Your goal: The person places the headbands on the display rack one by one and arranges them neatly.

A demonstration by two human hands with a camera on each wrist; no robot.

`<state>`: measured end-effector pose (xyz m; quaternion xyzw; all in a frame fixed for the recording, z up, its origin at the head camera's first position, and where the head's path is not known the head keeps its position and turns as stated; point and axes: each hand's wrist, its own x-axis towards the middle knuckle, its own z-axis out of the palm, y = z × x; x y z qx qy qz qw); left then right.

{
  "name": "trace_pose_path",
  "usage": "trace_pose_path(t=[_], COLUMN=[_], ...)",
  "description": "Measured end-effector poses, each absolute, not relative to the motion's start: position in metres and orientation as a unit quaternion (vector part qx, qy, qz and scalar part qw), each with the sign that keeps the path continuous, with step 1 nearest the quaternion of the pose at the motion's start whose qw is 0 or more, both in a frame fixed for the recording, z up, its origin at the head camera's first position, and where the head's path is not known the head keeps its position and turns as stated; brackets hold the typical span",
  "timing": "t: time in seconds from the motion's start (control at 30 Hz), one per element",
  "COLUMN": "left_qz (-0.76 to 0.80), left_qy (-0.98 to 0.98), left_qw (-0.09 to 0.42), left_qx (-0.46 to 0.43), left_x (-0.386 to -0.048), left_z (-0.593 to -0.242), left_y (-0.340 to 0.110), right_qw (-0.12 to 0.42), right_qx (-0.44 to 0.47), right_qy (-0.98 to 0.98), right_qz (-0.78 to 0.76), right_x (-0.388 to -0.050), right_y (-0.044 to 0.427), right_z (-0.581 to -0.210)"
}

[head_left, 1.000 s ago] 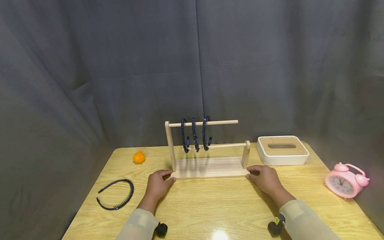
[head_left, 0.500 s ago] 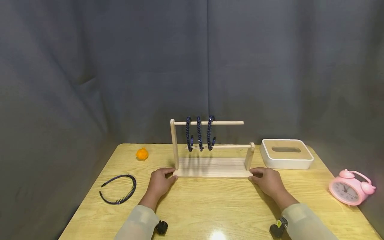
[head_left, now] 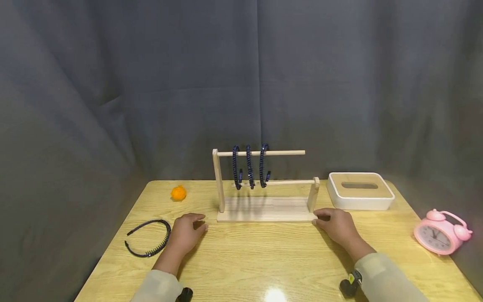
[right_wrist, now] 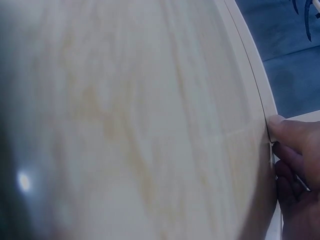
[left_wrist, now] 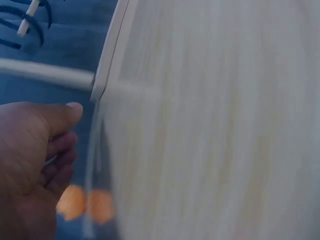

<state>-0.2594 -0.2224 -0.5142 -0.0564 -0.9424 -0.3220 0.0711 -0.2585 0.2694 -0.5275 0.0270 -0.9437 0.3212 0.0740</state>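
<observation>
A wooden headband rack (head_left: pixel 266 216) stands near the back of the table, its two rods one above the other. Three dark blue toothed headbands (head_left: pixel 250 167) hang from the upper rod (head_left: pixel 286 153). A fourth headband of the same kind (head_left: pixel 166 239) lies flat at the left. My left hand (head_left: pixel 184 235) is just left of the rack's base, apart from it, thumb and fingers loosely curved around nothing; the left wrist view shows the gap too. At the base's front right corner, my right hand (head_left: pixel 336 226) pinches the edge between thumb and fingers, seen in the right wrist view.
A small orange object (head_left: pixel 178 193) sits at the back left of the table (head_left: pixel 241 260). Behind the right hand is a white tissue box (head_left: pixel 360 203) with a wooden lid. A pink alarm clock (head_left: pixel 434 239) stands at the right edge. Dark grey curtain hangs behind.
My left hand has let go of the rack's left end and moved left, toward the loose headband. The right hand stays at its corner. The whole view has shifted slightly.
</observation>
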Motion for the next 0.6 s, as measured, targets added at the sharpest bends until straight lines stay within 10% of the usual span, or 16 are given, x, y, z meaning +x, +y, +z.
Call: trace_pose_path(t=[0.6], left_qz=[-0.209], left_qy=[-0.977], left_qw=[-0.016], left_qx=[0.037], left_x=[-0.219], left_z=[-0.499], left_y=[-0.306], right_qw=[0.073], right_qx=[0.023], right_qy=[-0.941], right_qz=[0.330], right_x=[-0.258], right_y=[0.270], right_z=[-0.525])
